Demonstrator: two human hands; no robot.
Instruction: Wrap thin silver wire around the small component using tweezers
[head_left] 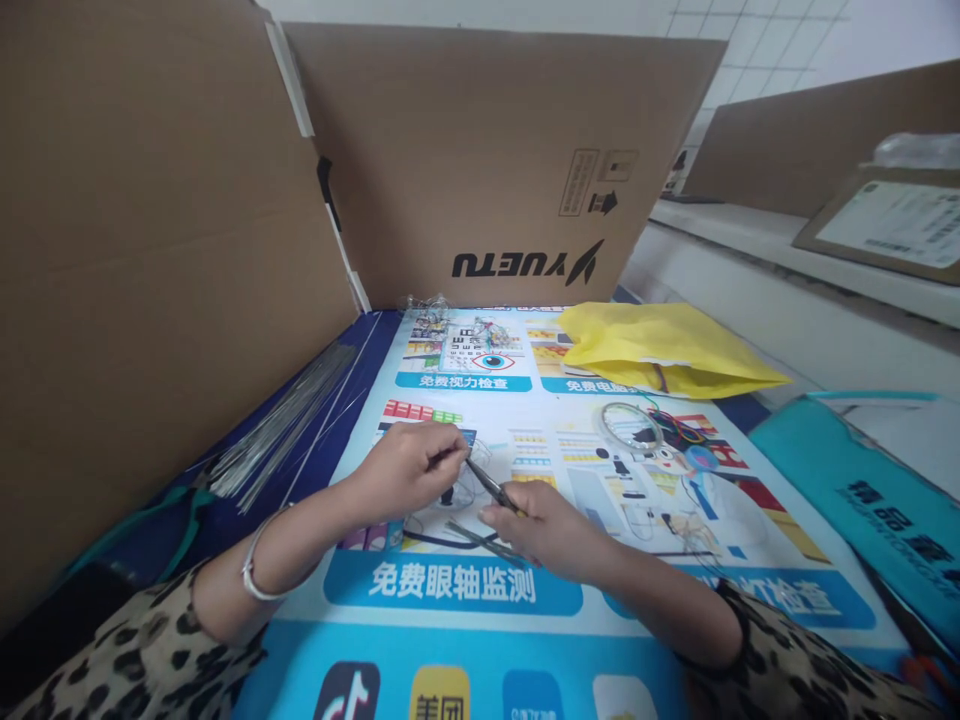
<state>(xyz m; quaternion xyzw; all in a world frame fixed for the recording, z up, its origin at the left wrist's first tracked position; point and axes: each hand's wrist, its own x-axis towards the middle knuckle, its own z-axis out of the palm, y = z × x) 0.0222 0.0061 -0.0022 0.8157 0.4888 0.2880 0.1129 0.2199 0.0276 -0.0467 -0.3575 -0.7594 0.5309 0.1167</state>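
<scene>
My left hand [409,465] is closed in a pinch on a thin wire or small piece that I cannot make out clearly. My right hand [544,530] grips a pair of slim pliers [491,487], whose tip points up and left to the left fingertips. Both hands hover over a printed blue poster [450,585] that covers the table. A second slim metal tool [480,540] lies on the poster just under my right hand. A silver bangle [255,560] sits on my left wrist.
A bundle of thin metal wires [281,425] lies at the left by a cardboard wall [150,280]. A yellow bag [660,350] lies at the back right. A coil of clear and coloured wires [645,425] rests right of the hands. A teal bag [862,500] lies at the right.
</scene>
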